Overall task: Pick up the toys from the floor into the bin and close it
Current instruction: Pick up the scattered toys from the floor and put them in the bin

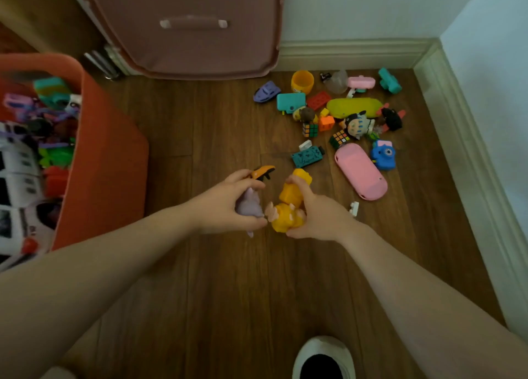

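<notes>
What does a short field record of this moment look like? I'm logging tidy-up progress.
left hand: closed on a small lilac plastic figure and an orange-and-black toy
right hand: closed on a yellow plastic dinosaur toy
bin: orange fabric bin, open, already holding toys
floor pile: many toys by the corner, including a pink oval plastic case and a blue toy camera
task status: unfinished

bare floor (200, 138) between bin (108, 161) and toys (337, 121)
</notes>
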Available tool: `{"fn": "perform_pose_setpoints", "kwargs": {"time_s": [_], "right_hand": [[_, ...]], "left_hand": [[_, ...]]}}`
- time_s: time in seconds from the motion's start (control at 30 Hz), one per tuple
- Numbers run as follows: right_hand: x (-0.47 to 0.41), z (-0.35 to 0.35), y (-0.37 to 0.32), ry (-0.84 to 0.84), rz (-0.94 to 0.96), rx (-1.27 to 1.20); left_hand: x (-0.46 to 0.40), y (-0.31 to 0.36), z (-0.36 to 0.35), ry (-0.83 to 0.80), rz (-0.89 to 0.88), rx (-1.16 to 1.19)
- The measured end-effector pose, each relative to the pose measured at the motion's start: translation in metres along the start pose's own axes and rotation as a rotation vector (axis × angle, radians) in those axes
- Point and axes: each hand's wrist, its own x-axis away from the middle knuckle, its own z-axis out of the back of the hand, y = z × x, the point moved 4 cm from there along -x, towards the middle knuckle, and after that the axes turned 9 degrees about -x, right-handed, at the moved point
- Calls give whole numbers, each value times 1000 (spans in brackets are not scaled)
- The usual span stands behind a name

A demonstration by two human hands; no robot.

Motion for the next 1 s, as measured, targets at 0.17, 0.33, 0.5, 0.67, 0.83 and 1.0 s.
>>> {"fn": "perform_pose_setpoints", "kwargs": {"time_s": [0.17, 0.33, 0.5, 0.67, 0.83, 1.0], "right_hand": [[1, 23, -98, 72, 229, -111], [0, 18, -188, -22, 282, -535], [-16, -20, -269, -268, 207, -645], [-43, -55, -333, -251, 196, -614], [-79, -82, -378, 60, 69, -459], [-105, -96, -388, 279, 53, -349]], "left_hand": [[64, 1, 57, 251, -87, 116], [150, -38, 100, 436, -184, 38], [215, -101, 122, 658, -1, -62], [260, -163, 122, 879, 316, 101], [283, -211, 114, 902, 401, 294], [296, -226, 115, 981, 268, 291]]}}
